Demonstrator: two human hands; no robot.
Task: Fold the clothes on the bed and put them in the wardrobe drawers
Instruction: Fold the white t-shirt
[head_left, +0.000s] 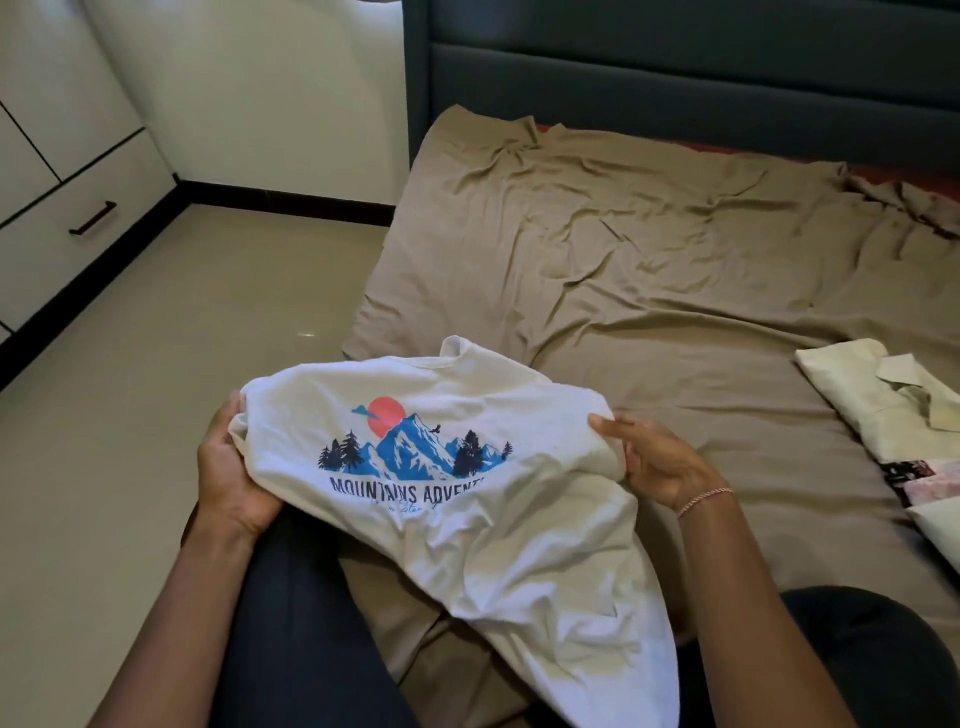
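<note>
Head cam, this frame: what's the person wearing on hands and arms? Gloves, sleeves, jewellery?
No gloves and no sleeves in view. The left hand and its wrist wear nothing. The right hand has a thin bracelet of small pale pink links at the wrist. No rings on the fingers that show.

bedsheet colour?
Tan-brown bedsheet, plain and wrinkled; head view shows it best.

You have 2 hands in view, left hand (234, 467) and right hand (657, 462), plus 1 white printed tee (467, 519), 1 cream collared shirt (883, 410), 1 bed (623, 270), 1 dark padded headboard (675, 78), 1 drawer handle (92, 218), 1 bracelet (704, 500).
</note>
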